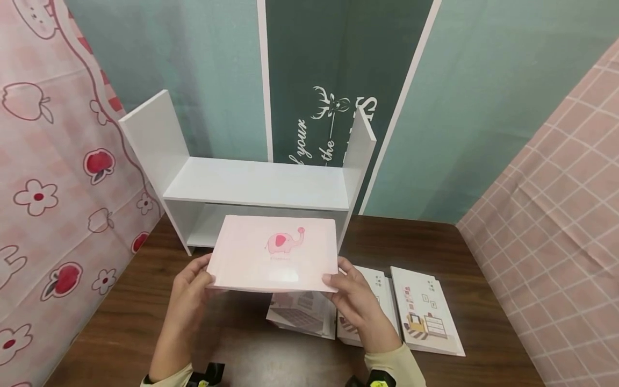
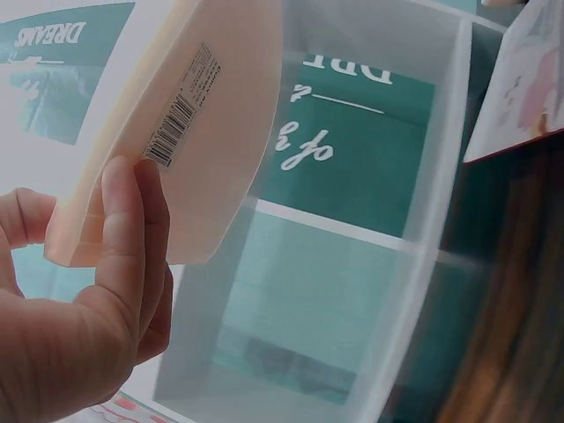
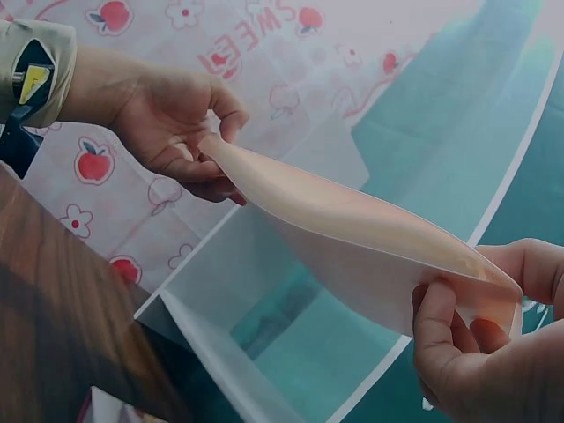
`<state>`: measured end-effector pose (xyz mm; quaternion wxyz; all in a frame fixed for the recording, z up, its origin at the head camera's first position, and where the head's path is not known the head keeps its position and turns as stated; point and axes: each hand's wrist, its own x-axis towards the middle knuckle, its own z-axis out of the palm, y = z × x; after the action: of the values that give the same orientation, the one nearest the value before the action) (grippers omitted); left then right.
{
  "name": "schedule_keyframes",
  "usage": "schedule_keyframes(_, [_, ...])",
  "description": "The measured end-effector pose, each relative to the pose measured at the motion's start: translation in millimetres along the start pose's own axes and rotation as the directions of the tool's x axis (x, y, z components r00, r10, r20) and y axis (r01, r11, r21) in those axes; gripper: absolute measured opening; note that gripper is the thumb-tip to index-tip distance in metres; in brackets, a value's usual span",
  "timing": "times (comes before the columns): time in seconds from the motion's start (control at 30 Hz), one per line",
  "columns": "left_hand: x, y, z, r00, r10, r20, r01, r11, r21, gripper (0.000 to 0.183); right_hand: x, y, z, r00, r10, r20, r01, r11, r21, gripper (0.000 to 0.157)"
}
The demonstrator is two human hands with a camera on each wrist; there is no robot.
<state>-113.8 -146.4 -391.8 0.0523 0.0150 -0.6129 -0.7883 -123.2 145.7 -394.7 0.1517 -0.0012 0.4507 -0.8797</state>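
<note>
A pale pink notebook (image 1: 242,247) with a pink elephant on its cover is held up in front of the shelf, cover upward. My left hand (image 1: 189,293) pinches its near left corner, thumb on top. At the near right corner my right hand (image 1: 355,301) grips it the same way. The left wrist view shows a barcode label on the underside of the notebook (image 2: 225,167), with the left fingers (image 2: 123,229) beneath. In the right wrist view the notebook (image 3: 352,273) bows between both hands.
A white two-tier shelf (image 1: 256,183) stands at the back of the dark wooden table (image 1: 416,242). To the right lie white books with printed covers (image 1: 425,312), one partly under my right arm. Another stack (image 1: 300,314) lies beneath the notebook. Patterned cloths hang on both sides.
</note>
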Motion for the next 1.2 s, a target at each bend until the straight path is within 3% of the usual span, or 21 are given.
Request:
schedule_keyframes(0.57, [14.1,32.0,1.3,0.991,0.110,0.072,-0.106,0.993,-0.057,0.037,7,-31,21.9,0.997,-0.052,0.066,0.058,0.993,-0.105,0.053])
schedule_keyframes(0.97, [30.8,49.2,5.5,0.987,0.126,0.103,-0.129,0.991,0.020,0.039,20,-48,29.3,0.993,-0.079,0.090,0.088,0.991,-0.102,0.054])
schedule_keyframes(1.2, [44.9,56.1,6.6,0.982,0.148,0.120,-0.159,0.983,0.087,0.040,29,-55,33.3,0.996,-0.078,0.050,0.082,0.993,-0.082,0.048])
